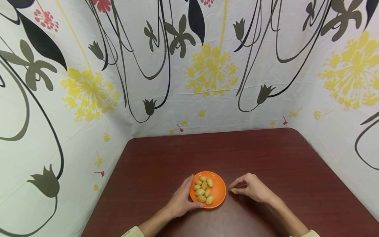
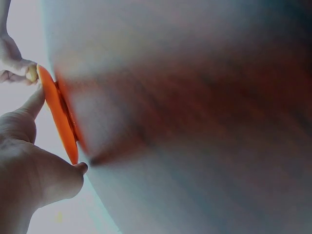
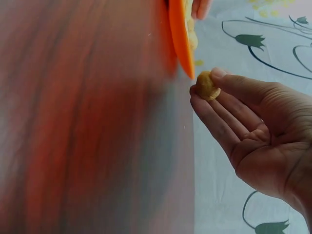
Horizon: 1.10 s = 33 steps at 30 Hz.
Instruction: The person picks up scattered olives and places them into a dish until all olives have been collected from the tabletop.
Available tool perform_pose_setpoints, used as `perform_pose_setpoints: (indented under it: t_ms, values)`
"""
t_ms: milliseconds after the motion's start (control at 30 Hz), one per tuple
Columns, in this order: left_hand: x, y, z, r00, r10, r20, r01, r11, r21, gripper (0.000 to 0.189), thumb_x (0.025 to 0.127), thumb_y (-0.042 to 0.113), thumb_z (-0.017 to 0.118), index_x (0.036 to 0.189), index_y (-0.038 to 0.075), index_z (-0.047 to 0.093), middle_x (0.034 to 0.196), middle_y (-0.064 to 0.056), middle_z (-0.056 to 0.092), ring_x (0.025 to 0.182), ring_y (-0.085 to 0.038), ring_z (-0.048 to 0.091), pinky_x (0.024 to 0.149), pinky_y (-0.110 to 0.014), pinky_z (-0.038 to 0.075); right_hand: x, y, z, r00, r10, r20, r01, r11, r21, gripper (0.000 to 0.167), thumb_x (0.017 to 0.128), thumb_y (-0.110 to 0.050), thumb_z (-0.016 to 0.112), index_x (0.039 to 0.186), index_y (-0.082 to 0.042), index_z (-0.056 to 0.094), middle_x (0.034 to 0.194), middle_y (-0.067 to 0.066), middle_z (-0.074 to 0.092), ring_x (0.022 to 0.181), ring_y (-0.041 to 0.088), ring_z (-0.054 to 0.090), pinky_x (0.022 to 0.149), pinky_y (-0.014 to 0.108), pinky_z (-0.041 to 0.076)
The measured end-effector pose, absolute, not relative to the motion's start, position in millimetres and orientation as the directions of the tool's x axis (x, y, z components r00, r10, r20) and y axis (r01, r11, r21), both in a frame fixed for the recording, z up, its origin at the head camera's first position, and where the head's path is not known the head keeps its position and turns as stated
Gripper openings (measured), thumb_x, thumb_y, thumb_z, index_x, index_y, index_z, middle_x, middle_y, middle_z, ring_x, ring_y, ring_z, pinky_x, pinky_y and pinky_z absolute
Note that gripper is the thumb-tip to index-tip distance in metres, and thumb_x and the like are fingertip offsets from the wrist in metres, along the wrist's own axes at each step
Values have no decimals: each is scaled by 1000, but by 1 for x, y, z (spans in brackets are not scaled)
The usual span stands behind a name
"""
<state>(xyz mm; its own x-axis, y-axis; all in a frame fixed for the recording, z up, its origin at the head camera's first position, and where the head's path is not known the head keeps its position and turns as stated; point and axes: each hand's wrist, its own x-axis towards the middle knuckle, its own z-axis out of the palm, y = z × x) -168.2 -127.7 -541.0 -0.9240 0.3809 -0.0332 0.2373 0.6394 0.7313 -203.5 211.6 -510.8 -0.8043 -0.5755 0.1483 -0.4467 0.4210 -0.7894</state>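
An orange plate (image 1: 219,188) rests on the table, bearing several small yellow-green oval fruits (image 1: 200,192) grouped on its left half. My left hand (image 1: 181,201) grips the plate's left side, thumb at the near rim and fingers along the far left rim. Just right of the plate, my right hand (image 1: 254,189) pinches one more yellowish oval fruit (image 3: 207,87) between thumb and fingertips. In the right wrist view this fruit is close to the plate's edge. The left wrist view shows the plate edge-on between thumb and fingers of the left hand.
The dark red-brown wooden table (image 1: 207,148) has rounded far corners. Behind it and along both sides hangs a white cloth (image 1: 183,108) printed with flowers and vines, close to the table edges.
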Motion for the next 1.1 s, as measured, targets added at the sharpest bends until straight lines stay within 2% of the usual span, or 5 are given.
perform_pose_setpoints:
  t_ms: [500, 767, 1100]
  values:
    - [-167, -127, -540, -923, 385, -22, 249, 638, 729, 119, 86, 51, 88, 170, 3, 18, 173, -20, 23, 156, -36, 29, 120, -61, 33, -207, 175, -508, -867, -456, 202, -423, 458, -782, 14, 93, -10, 83, 106, -4, 84, 101, 4, 81, 97, 22, 78, 82, 33, 63]
    - [-168, -127, -540, -921, 388, -21, 250, 633, 733, 119, 86, 51, 88, 169, 2, 18, 173, -19, 24, 156, -35, 30, 120, -61, 33, -204, 161, -509, -855, -490, 170, -402, 420, -813, 18, 93, -2, 80, 111, 1, 82, 107, 13, 80, 100, 28, 78, 82, 30, 62]
    - [-168, -128, -542, -921, 390, -16, 255, 632, 731, 119, 86, 52, 87, 170, 3, 18, 173, -19, 24, 156, -36, 31, 119, -61, 34, -203, 150, -514, -836, -527, 150, -410, 418, -811, 22, 93, 2, 78, 115, 0, 81, 109, 11, 80, 102, 28, 77, 83, 31, 62]
